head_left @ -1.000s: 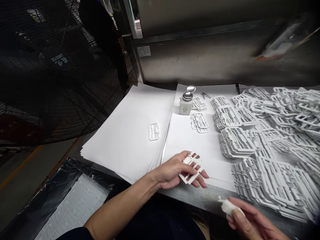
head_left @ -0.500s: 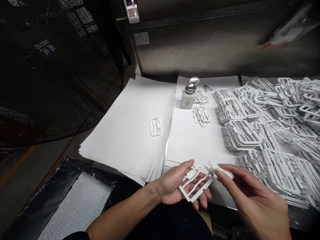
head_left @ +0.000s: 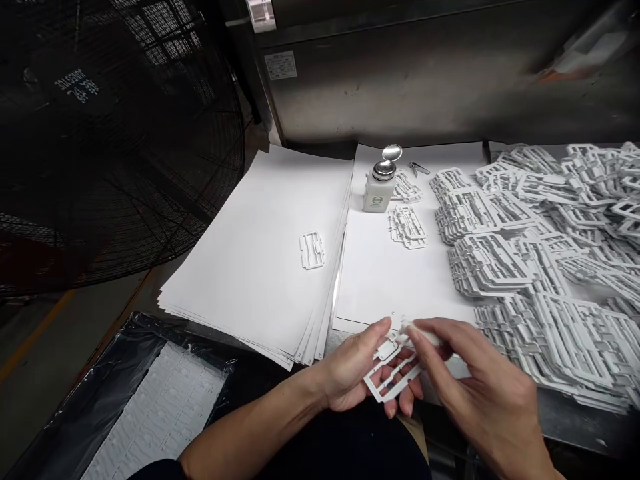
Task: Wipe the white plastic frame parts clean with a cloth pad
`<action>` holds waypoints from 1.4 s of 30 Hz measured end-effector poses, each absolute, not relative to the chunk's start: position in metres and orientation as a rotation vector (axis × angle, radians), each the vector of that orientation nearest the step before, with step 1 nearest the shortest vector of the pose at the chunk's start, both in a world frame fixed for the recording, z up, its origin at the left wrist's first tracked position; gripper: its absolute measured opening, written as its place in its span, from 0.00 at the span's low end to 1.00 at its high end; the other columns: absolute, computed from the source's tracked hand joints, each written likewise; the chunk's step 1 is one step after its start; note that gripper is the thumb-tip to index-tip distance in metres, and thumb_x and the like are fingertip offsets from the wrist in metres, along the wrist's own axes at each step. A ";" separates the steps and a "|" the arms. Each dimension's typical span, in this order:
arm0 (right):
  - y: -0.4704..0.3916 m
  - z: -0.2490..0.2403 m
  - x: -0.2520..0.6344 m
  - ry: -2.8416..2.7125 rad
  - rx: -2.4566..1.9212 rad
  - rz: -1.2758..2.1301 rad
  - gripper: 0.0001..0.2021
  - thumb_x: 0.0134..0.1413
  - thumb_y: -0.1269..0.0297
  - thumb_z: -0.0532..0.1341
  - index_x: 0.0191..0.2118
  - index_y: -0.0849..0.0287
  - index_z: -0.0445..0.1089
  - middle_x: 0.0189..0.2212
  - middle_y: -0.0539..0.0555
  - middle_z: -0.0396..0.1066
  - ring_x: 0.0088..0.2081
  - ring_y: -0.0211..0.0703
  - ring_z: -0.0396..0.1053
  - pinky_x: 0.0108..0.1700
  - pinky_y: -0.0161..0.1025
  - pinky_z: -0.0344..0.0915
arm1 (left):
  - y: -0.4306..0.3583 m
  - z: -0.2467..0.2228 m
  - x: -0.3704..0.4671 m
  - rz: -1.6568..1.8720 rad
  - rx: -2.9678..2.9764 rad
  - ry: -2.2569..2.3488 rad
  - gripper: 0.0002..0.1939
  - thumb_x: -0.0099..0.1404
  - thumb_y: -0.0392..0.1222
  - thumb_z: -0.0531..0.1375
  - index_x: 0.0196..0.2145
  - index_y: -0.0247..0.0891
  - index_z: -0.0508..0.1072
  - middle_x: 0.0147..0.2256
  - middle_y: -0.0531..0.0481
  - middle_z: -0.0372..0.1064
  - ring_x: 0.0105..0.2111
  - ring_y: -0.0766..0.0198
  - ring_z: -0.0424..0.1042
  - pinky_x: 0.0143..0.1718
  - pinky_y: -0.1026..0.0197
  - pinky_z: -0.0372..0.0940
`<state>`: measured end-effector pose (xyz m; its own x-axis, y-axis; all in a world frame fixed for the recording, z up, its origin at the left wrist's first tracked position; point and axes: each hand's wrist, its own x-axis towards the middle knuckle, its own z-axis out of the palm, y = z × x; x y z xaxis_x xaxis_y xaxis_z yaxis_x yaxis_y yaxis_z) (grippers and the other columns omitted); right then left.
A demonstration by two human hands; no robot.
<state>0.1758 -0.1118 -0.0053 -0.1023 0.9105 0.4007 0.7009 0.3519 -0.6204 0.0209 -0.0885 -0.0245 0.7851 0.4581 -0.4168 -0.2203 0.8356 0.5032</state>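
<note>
A white plastic frame with several slots lies across the palm and fingers of my left hand, pinned by the thumb. My right hand pinches a soft white wipe and presses it against the frame's upper right end, which the fingers partly cover. Beyond my hands stands a white pump bottle, its metal lid tipped up. Small groups of similar frames lie beside the bottle. One single frame rests on the left stack of paper.
Heaped and stacked white frames cover the right side of the table. A small metal clipper lies behind the bottle. At lower left, a container lined with black plastic holds white parts. A large dark fan stands at left.
My right hand has moved left with the wipe, from the frame's edge onto its upper right end. The left hand still holds the frame; the view has shifted slightly.
</note>
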 end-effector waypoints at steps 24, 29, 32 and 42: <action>-0.135 -0.009 0.202 -1.634 -1.771 0.327 0.10 0.57 0.53 0.59 0.39 0.52 0.70 0.33 0.47 0.70 0.27 0.36 0.66 0.33 0.35 0.60 | -0.081 -0.030 0.012 0.351 0.294 0.560 0.28 0.67 0.54 0.39 0.38 0.29 0.69 0.28 0.42 0.67 0.22 0.62 0.70 0.18 0.65 0.65; -0.132 -0.005 0.190 -1.563 -1.784 0.347 0.10 0.56 0.54 0.60 0.39 0.53 0.70 0.31 0.47 0.69 0.25 0.36 0.64 0.34 0.36 0.61 | -0.080 -0.032 0.011 0.376 0.263 0.548 0.26 0.65 0.55 0.43 0.38 0.29 0.69 0.29 0.41 0.68 0.25 0.59 0.71 0.24 0.60 0.68; -0.129 -0.005 0.184 -1.580 -1.751 0.353 0.09 0.56 0.55 0.61 0.39 0.52 0.70 0.32 0.47 0.69 0.26 0.35 0.64 0.32 0.34 0.61 | -0.081 -0.031 0.011 0.399 0.267 0.557 0.25 0.64 0.55 0.45 0.37 0.30 0.69 0.30 0.41 0.68 0.26 0.59 0.71 0.26 0.59 0.68; -0.133 -0.005 0.179 -1.646 -1.707 0.322 0.09 0.57 0.57 0.61 0.42 0.52 0.69 0.34 0.47 0.69 0.28 0.34 0.64 0.33 0.34 0.61 | -0.076 -0.028 0.013 0.488 0.159 0.601 0.25 0.67 0.52 0.44 0.38 0.27 0.72 0.31 0.41 0.69 0.32 0.58 0.71 0.40 0.54 0.64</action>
